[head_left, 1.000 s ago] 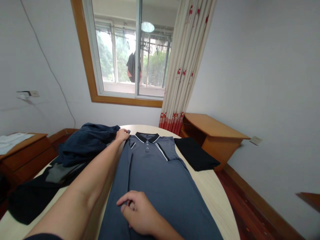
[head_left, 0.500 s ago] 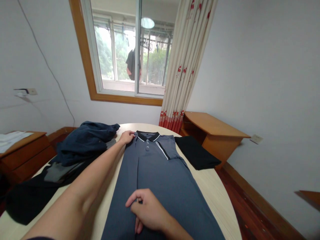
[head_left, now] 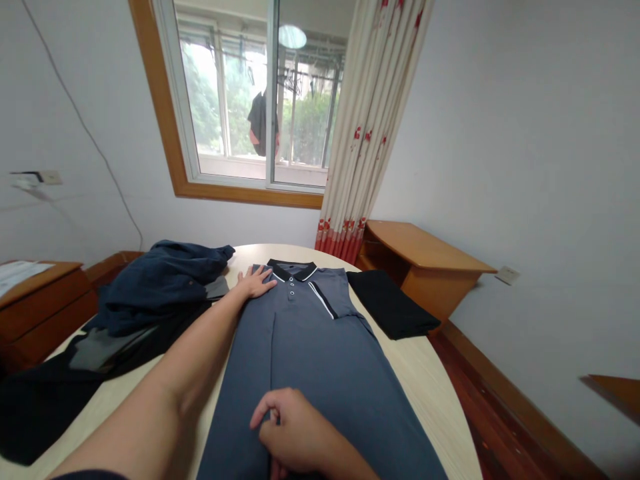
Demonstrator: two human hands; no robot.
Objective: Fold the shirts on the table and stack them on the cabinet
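Observation:
A grey polo shirt [head_left: 320,367] with a black, white-edged collar lies spread lengthwise in front of me. One short sleeve, with a black-and-white band, is turned inward over the chest on the right side. A fold edge runs down its left part. My left hand [head_left: 257,283] rests flat on the shirt's left shoulder beside the collar, its fingers spread. Over the lower part of the shirt is my right hand [head_left: 293,427], fingers loosely curled with a gap between thumb and forefinger. Its lower fingertips are partly hidden near the fold edge, and I see nothing held.
The shirt lies on a round pale table [head_left: 450,407]. At left sits a pile of dark clothes [head_left: 155,287]; at right, a folded black garment [head_left: 393,307]. A wooden desk [head_left: 430,253] stands beyond the table's right edge, below a curtain [head_left: 373,133].
My left hand has gone from closed fingers at the shoulder edge to lying flat with spread fingers. My right hand has lowered slightly. The view has shifted a little.

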